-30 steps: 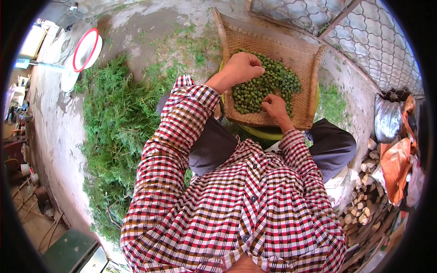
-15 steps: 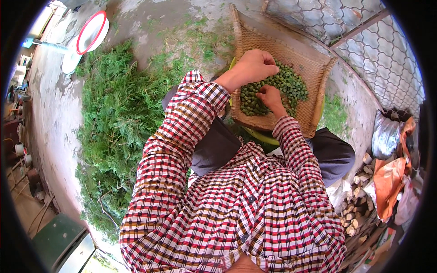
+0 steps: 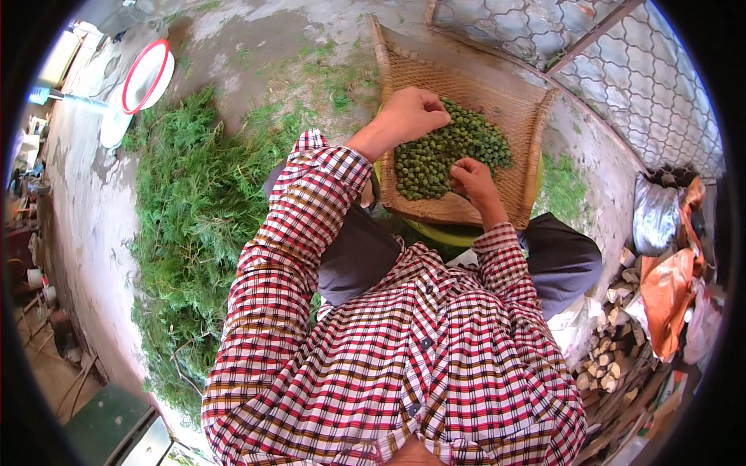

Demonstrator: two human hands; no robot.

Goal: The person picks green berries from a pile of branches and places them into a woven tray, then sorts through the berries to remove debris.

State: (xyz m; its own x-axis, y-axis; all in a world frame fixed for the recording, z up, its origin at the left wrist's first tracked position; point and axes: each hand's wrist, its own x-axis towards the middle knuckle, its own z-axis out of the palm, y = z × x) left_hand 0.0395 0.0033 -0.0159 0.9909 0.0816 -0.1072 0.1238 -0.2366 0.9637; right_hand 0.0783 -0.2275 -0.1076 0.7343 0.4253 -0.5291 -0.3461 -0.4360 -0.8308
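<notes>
A woven winnowing basket [image 3: 531, 140] tilts in front of me with a heap of small green cones or berries [image 3: 423, 159] in it. It rests on a yellow-green tub [image 3: 437, 233], mostly hidden beneath. My left hand [image 3: 410, 116] hangs over the heap's far left side, thumb and fingers pinched together. Lower and to the right, my right hand [image 3: 474, 185] is at the heap's near edge, its fingers curled in and pressed to the thumb. What either pinch holds is too small or hidden to make out.
Cut evergreen branches [image 3: 186, 217] lie in a big pile to my left. Beyond them stands a white basin with a red rim [image 3: 148, 76]. A wire mesh panel [image 3: 622, 101] is at the far right. Split firewood [image 3: 610, 357] and an orange sack [image 3: 667, 299] lie near my right knee.
My right hand has drawn back toward me and to the right over the heap. My left hand has stayed above its far left side. The whole view has shifted slightly.
</notes>
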